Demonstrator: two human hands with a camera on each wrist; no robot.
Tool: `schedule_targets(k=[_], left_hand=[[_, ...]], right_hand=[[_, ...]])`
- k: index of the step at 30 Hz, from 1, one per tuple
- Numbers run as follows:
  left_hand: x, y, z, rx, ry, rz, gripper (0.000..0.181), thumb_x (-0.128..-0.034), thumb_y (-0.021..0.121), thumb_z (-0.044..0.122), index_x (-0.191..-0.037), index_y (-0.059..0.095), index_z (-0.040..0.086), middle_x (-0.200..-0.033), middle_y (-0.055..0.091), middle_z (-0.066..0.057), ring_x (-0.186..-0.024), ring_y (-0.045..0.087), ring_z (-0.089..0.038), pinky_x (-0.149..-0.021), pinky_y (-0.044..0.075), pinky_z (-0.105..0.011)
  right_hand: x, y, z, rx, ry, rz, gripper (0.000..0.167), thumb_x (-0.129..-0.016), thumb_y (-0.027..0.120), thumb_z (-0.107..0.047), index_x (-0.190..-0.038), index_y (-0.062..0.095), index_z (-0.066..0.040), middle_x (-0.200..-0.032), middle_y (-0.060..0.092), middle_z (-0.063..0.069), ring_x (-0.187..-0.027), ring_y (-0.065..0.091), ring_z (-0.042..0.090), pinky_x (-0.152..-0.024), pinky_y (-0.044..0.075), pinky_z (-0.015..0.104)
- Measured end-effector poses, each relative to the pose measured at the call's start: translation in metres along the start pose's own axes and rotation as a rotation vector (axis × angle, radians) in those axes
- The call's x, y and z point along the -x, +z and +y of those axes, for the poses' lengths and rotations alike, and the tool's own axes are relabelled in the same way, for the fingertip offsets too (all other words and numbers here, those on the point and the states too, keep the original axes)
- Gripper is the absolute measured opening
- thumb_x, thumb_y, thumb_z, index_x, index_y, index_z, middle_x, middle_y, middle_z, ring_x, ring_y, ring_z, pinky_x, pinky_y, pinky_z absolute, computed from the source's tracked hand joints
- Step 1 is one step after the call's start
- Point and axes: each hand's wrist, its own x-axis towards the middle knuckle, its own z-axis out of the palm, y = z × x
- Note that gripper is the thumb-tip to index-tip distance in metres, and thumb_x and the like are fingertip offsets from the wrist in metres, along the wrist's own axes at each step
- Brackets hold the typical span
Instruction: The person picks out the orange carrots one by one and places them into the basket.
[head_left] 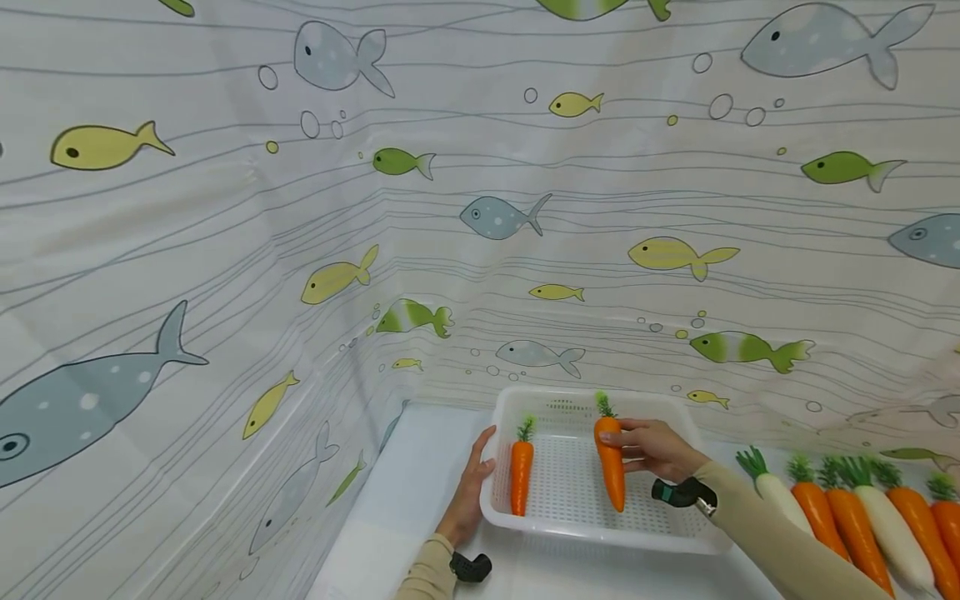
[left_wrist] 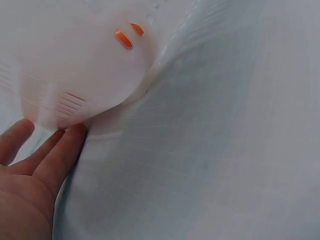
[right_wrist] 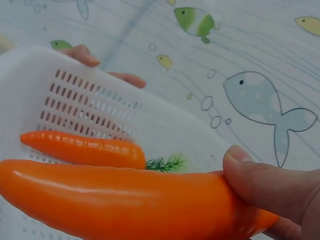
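I pinch an orange carrot (head_left: 611, 467) between the thumb and fingers of my right hand (head_left: 652, 450), near its thick end, over the right-of-middle part of the white basket (head_left: 600, 533); its green top points to the basket's far side and its tip to the near side; whether it touches the basket's floor, I cannot tell; my left hand (head_left: 467, 496) lies against the basket's left side, its fingers fairly straight and a little apart, their tips touching the wall; a second carrot (head_left: 522, 479) lies inside the basket along that left side; to the basket's right, more carrots (head_left: 858, 533) and white radishes (head_left: 892, 533) lie in a row; behind the basket rises a fish-printed sheet (head_left: 600, 183).
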Motion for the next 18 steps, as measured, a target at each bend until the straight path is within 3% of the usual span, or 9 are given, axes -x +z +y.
schedule_targets(k=[9,18], left_hand=[[-0.001,-0.002,-0.002,-0.037,0.003,-0.001,0.061,-0.1096,0.036,0.045,-0.168,0.018,0.045,-0.179,0.013,0.001,-0.161,0.021,-0.035,-0.127,0.019,-0.064],[-0.001,-0.001,-0.002,-0.022,-0.009,0.003,0.061,-0.1095,0.037,0.046,-0.168,0.018,0.046,-0.180,0.010,0.000,-0.163,0.017,-0.036,-0.129,0.013,-0.071]], right_hand=[[-0.006,0.021,0.003,-0.031,0.025,0.031,0.069,-0.097,0.079,-0.020,-0.153,0.049,0.007,-0.120,0.071,0.018,-0.096,0.074,0.027,-0.079,0.068,0.043],[-0.017,0.036,0.011,-0.021,0.045,0.065,0.072,-0.093,0.081,-0.016,-0.152,0.048,0.009,-0.119,0.073,0.020,-0.097,0.076,0.029,-0.075,0.068,0.044]])
